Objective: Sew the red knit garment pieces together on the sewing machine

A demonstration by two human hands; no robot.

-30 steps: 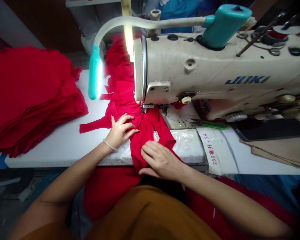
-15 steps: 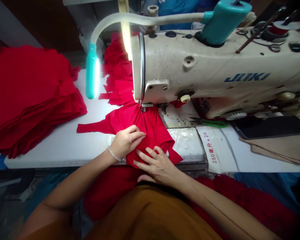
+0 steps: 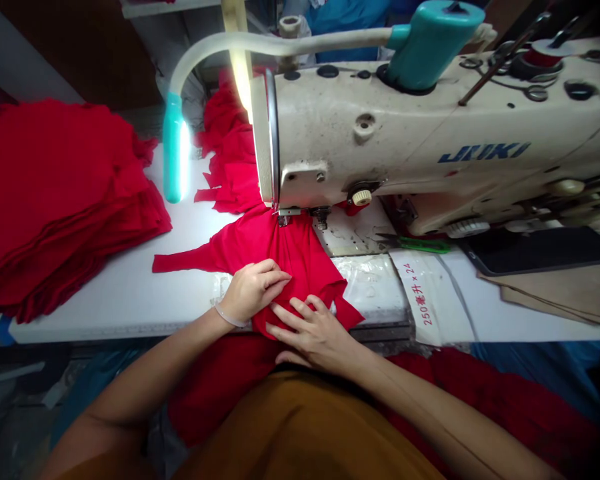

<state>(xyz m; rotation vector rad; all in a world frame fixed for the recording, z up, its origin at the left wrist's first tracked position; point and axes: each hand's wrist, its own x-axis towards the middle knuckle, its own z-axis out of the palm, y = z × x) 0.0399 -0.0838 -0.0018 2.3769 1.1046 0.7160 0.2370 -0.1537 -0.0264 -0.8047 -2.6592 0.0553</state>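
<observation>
Your left hand (image 3: 250, 293) has drawn back from the machine (image 3: 405, 127) over the last second, and the cloth (image 3: 305, 257) spreads wider, running from under the machine's foot (image 3: 283, 220) toward you. Left fingertips look pinched on it; your right hand (image 3: 323, 337) lies on it, fingers spread, ungripped. Uneven pulling could trap those gathers, puckering the cloth.
</observation>
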